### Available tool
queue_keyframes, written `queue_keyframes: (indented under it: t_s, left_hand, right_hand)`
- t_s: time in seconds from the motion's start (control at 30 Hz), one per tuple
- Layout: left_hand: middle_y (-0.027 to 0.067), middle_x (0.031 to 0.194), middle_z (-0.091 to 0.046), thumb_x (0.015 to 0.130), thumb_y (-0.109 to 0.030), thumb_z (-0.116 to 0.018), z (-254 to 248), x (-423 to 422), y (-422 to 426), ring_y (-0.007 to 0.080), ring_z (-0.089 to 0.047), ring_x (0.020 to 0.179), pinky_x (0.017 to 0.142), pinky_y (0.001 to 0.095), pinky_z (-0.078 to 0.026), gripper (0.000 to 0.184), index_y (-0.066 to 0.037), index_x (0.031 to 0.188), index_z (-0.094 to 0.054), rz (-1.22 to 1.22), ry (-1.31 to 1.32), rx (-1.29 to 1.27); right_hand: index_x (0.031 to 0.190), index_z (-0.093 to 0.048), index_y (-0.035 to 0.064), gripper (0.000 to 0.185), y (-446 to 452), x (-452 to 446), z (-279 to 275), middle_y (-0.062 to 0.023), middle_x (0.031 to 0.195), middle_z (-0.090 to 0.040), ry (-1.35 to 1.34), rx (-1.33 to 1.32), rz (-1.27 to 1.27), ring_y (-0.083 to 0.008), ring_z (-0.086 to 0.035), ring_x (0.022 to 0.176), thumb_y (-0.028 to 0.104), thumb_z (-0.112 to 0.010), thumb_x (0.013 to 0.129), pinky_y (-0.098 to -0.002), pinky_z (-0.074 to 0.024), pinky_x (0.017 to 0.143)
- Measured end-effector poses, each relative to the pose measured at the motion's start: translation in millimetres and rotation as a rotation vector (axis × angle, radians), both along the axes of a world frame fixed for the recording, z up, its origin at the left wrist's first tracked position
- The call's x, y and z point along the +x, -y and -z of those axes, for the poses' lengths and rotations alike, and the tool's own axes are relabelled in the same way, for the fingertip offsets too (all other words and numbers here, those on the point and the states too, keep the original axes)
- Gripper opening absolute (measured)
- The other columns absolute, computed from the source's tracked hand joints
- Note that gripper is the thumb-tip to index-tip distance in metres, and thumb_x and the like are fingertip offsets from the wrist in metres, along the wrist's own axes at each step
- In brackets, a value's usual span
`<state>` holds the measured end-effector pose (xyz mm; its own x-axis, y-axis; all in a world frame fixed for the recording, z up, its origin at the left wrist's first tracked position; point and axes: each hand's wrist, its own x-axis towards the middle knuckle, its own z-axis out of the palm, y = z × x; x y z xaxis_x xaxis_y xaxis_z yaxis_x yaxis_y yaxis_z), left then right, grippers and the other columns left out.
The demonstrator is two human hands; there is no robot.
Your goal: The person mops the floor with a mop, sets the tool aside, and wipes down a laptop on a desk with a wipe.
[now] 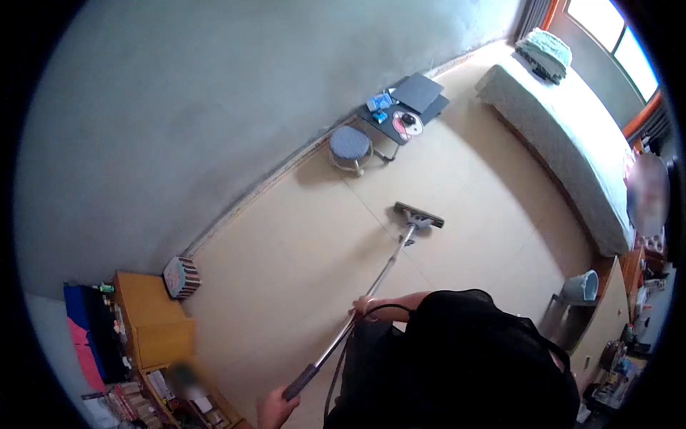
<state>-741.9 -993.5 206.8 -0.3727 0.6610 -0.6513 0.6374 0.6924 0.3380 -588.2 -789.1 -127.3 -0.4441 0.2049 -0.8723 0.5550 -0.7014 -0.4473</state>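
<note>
A long metal pole (380, 277) slants across the view from a dark grip at lower left to a flat, wide floor head (419, 215) on the tiles. My left hand (279, 409) is closed round the dark grip at the pole's near end. Farther up, my right hand (363, 306) is wrapped round the metal part. A thin black cord (336, 379) hangs beside the pole. Small dark bits (406, 241) lie by the floor head.
A round stool (350, 144) and a low table (389, 129) stand along the wall. The bed (572, 136) is at right, with a bucket (580, 287) below it. Left are a patterned box (181, 277), a wooden cabinet (161, 336) and an open drawer.
</note>
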Motion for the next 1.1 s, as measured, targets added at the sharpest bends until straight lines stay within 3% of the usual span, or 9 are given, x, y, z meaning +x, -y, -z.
queue_keyframes:
  t_s: [0.13,0.3,0.57,0.67,0.87,0.93,0.97,1.03,1.1]
  left_hand:
    - [0.0137,0.066,-0.055,0.064,-0.021,-0.055,3.7,-2.1,-138.5,0.0303,-0.054,0.060,0.056,0.0379,-0.043,0.021,-0.006,0.078,-0.054,0.351,-0.126,0.115]
    - [0.0132,0.064,-0.055,0.066,-0.021,-0.054,0.8,16.2,-273.9,0.0293,-0.055,0.060,0.056,0.0384,-0.044,0.018,-0.005,0.073,-0.050,0.735,-0.188,0.269]
    - [0.0153,0.073,-0.056,0.070,-0.027,-0.056,-42.8,0.9,-442.0,0.0283,-0.055,0.066,0.061,0.0331,-0.043,0.029,-0.005,0.089,-0.053,0.736,0.077,0.305]
    - [0.0111,0.099,-0.052,0.070,-0.012,-0.058,-74.1,-25.7,-494.7,0.0193,-0.054,0.073,0.066,0.0264,-0.043,0.040,-0.006,0.107,-0.045,0.498,0.636,0.408]
    - [0.0061,0.096,-0.051,0.069,-0.006,-0.057,-110.7,-112.4,-576.4,0.0113,-0.050,0.074,0.063,0.0234,-0.044,0.034,-0.002,0.101,-0.048,0.202,0.407,0.561]
    - [0.0051,0.093,-0.050,0.071,-0.008,-0.054,-133.1,-137.5,-610.0,0.0114,-0.049,0.074,0.063,0.0241,-0.043,0.029,-0.002,0.100,-0.050,0.180,0.324,0.683]
    - [0.0045,0.091,-0.050,0.072,-0.009,-0.053,-142.7,-152.1,-628.6,0.0117,-0.048,0.075,0.065,0.0244,-0.043,0.028,-0.002,0.099,-0.050,0.165,0.311,0.746]
    - [0.0055,0.096,-0.051,0.075,-0.027,-0.053,-160.3,-182.7,-676.1,0.0107,-0.047,0.084,0.073,0.0235,-0.039,0.038,-0.002,0.103,-0.048,0.270,0.168,0.882]
    - [0.0057,0.092,-0.052,0.078,-0.021,-0.049,-179.1,-200.5,-737.2,0.0121,-0.048,0.085,0.076,0.0237,-0.039,0.029,-0.002,0.100,-0.050,0.363,-0.039,1.108]
  right_hand:
    - [0.079,-0.045,0.0078,0.012,-105.7,22.9,18.6,-0.0091,0.074,-0.054,0.026,-0.227,0.807,-0.0251,-0.055,0.070,0.017,-0.037,0.079,-0.0409,-0.0470,0.059]
    - [0.076,-0.039,0.0028,0.005,-207.7,72.6,-6.0,-0.0091,0.057,-0.045,-0.080,-0.299,1.271,-0.0219,-0.048,0.048,0.004,-0.034,0.077,-0.0399,-0.0481,0.052]
    - [0.073,-0.037,0.0010,0.006,-321.7,73.3,-29.1,-0.0072,0.056,-0.039,-0.078,-0.412,1.395,-0.0208,-0.044,0.053,0.003,-0.033,0.076,-0.0404,-0.0472,0.059]
    - [0.067,-0.040,0.0027,0.010,-374.7,69.9,-52.5,-0.0072,0.054,-0.040,-0.081,-0.489,1.459,-0.0197,-0.045,0.049,0.004,-0.035,0.075,-0.0359,-0.0471,0.057]
    - [0.056,-0.043,0.0071,0.014,-469.2,162.6,-62.5,-0.0049,0.050,-0.040,-0.176,-0.304,1.458,-0.0191,-0.042,0.046,0.011,-0.046,0.068,-0.0278,-0.0395,0.042]
    - [0.056,-0.042,0.0079,0.015,-474.7,198.5,-117.0,-0.0038,0.051,-0.040,-0.048,-0.290,1.569,-0.0188,-0.040,0.044,0.011,-0.048,0.069,-0.0275,-0.0389,0.041]
    - [0.059,-0.042,0.0060,0.015,-469.5,231.4,-124.5,-0.0040,0.052,-0.043,-0.466,-0.498,1.420,-0.0176,-0.045,0.046,0.014,-0.044,0.072,-0.0281,-0.0408,0.042]
    - [0.065,-0.040,0.0009,0.015,-461.0,285.2,-137.4,-0.0047,0.052,-0.045,-0.541,-0.769,1.328,-0.0158,-0.047,0.043,0.013,-0.042,0.074,-0.0283,-0.0422,0.038]
    - [0.070,-0.037,-0.0037,0.015,-438.6,301.8,-168.6,-0.0018,0.048,-0.041,-0.483,-0.794,1.651,-0.0125,-0.044,0.040,0.010,-0.042,0.073,-0.0243,-0.0400,0.033]
